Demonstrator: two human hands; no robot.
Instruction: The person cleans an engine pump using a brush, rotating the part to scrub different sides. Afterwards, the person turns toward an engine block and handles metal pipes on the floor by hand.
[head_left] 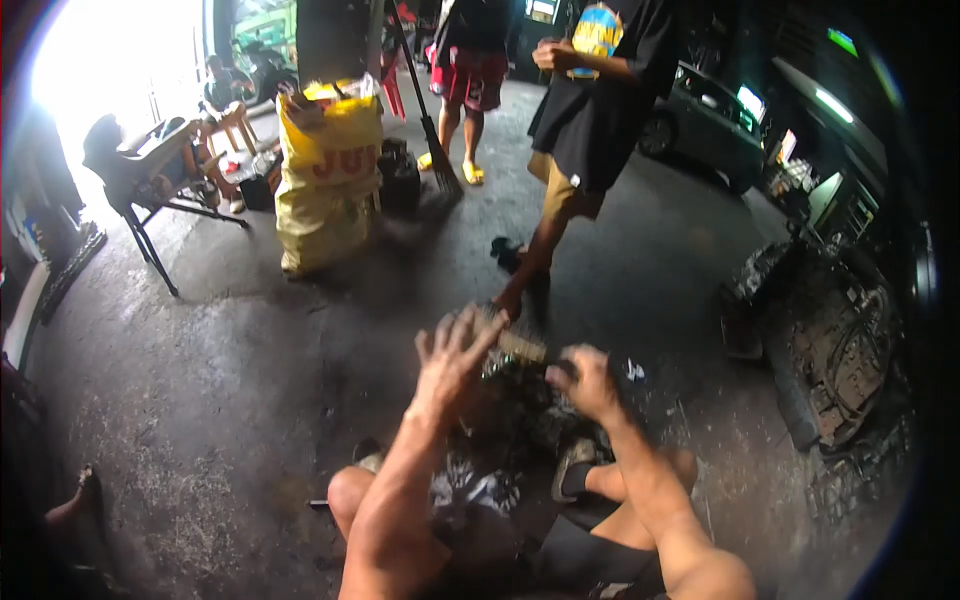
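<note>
My left hand is raised over the floor in front of me, its fingers spread and somewhat blurred. Just beyond its fingertips is a tan, block-like piece with a greyish, bristly-looking top; whether the hand touches it I cannot tell. On the other side, my right hand has its fingers curled in, with something dark at the thumb too blurred to name. Below and between the hands sits a dark, greasy-looking mechanical part, partly lost in shadow. Crumpled clear plastic lies between my legs.
A person in a black shirt stands just ahead; another in red shorts is farther back. A yellow sack, a broom and a folding-leg stand are to the left. A dirty vehicle part lies right; a car is behind.
</note>
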